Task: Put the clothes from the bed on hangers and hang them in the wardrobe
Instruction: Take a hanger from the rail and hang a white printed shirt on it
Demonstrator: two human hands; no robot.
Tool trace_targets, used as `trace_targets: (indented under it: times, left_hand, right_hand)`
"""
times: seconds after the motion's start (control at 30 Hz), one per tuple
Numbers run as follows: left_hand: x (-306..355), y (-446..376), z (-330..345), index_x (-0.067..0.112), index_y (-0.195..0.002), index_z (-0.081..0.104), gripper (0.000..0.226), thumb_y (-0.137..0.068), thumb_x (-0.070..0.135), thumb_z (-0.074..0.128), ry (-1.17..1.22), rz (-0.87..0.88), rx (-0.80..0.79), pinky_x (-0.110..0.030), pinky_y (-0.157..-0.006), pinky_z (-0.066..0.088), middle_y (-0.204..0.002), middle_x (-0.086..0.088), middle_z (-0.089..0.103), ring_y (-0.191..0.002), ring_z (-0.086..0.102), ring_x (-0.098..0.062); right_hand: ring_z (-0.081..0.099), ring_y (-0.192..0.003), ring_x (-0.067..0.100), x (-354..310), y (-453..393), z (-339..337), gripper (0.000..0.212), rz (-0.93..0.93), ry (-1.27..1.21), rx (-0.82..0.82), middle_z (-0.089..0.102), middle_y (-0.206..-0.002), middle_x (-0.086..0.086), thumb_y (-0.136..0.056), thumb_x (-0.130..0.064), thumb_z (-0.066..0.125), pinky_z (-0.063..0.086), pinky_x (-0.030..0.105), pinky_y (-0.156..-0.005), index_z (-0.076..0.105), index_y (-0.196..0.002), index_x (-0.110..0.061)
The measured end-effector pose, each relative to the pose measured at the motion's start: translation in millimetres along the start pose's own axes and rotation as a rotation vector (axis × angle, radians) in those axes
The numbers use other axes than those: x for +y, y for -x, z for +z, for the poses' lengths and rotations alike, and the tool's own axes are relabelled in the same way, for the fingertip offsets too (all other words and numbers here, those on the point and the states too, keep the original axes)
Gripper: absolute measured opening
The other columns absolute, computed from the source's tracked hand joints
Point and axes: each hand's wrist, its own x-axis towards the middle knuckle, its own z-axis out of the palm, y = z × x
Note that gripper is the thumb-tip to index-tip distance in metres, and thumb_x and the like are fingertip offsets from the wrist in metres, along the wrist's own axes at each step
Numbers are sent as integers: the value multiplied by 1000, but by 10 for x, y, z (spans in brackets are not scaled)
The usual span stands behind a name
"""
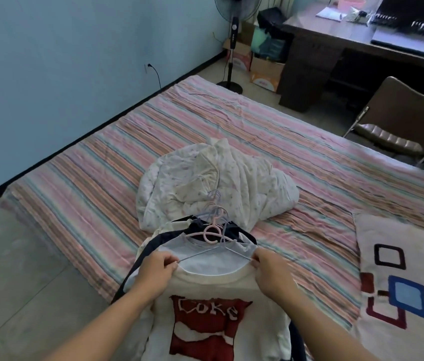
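Both hands, left hand and right hand, pinch the thin grey wire hanger inside the white red-logo sweater on the striped bed; nothing looks hung yet, and the quilted white floral garment waits.

A white Coke sweater is held at its neckline by the left hand and right hand, each pinched on a wire hanger, on the striped bed. A crumpled white garment is lying just beyond.
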Motion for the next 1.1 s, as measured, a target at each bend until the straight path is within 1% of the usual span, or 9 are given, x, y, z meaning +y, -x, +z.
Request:
trace_targets:
  times: [0.17, 0.27, 0.4, 0.5, 0.63, 0.73, 0.87, 0.97, 1.1]
  left_hand:
    - [-126, -546, 258, 23, -90, 74, 13, -90, 12, 68, 1, -40, 34, -20, -72, 42, -85, 14, 68, -84, 62, -4]
    - [-240, -839, 426, 21, -90, 75, 12, -89, 11, 68, 0, -57, 46, -25, -76, 47, -80, 15, 66, -84, 63, -8]
    - [-370, -1242, 625, 22, -92, 74, 11, -90, 14, 67, -36, -71, 77, -31, -80, 51, -85, 10, 70, -85, 63, -11]
    - [-477, -1551, 761, 23, -88, 72, 11, -90, 14, 65, -89, -63, 109, -30, -73, 48, -83, 8, 68, -81, 62, -13]
    - [-616, -1906, 921, 26, -86, 72, 12, -90, 16, 65, -159, -76, 136, -30, -64, 44, -78, 8, 65, -75, 59, -15]
    - [-715, -2110, 1045, 27, -90, 73, 12, -92, 20, 63, -237, -63, 98, -36, -73, 50, -85, 6, 68, -82, 61, -18]
    - [-830, -2316, 1160, 30, -106, 75, 18, -95, 27, 61, -483, -7, -6, -36, -85, 48, -96, 4, 71, -97, 60, -21]
    - [-904, -2370, 1271, 31, -111, 72, 21, -96, 27, 58, -539, -17, 4, -34, -84, 44, -99, 2, 67, -101, 55, -21]
    - [-997, -2295, 1420, 24, -110, 67, 18, -97, 23, 56, -493, -61, 38, -34, -82, 43, -99, 0, 62, -98, 53, -22]
  right_hand:
    - [57, -81, 24, 132, -517, 288, 13, 32, -22, 13, 61, -87, 4, -93, -8, 51, 49, 40, -73, 59, -83, -12]
    - [57, -84, 25, 237, -796, 482, 11, 38, -8, 20, 63, -87, 3, -93, -7, 52, 48, 38, -73, 61, -88, -12]
    - [59, -86, 26, 367, -1184, 721, 13, 51, 18, 26, 64, -90, 4, -92, -6, 52, 43, 36, -69, 63, -96, -12]
    - [59, -84, 25, 452, -1454, 906, 13, 42, 6, 18, 64, -87, 4, -92, -5, 51, 40, 36, -65, 62, -95, -13]
    - [60, -83, 22, 550, -1751, 1143, 17, 58, 9, 19, 64, -86, -2, -92, -10, 51, 38, 33, -60, 62, -95, -23]
    - [63, -89, 23, 632, -1935, 1278, 24, 66, 41, 42, 68, -92, -4, -89, -9, 54, 44, 33, -66, 68, -99, -27]
    - [63, -90, 22, 718, -2104, 1435, 30, 90, 35, 30, 70, -93, -5, -86, -6, 55, 47, 31, -68, 73, -98, -27]
    - [63, -87, 22, 745, -2174, 1553, 26, 125, -11, 41, 69, -86, -3, -85, -6, 56, 46, 32, -65, 73, -92, -25]
    - [58, -95, 23, 751, -2195, 1677, 19, 199, -36, 2, 62, -97, -3, -87, -8, 54, 47, 35, -73, 63, -94, -23]
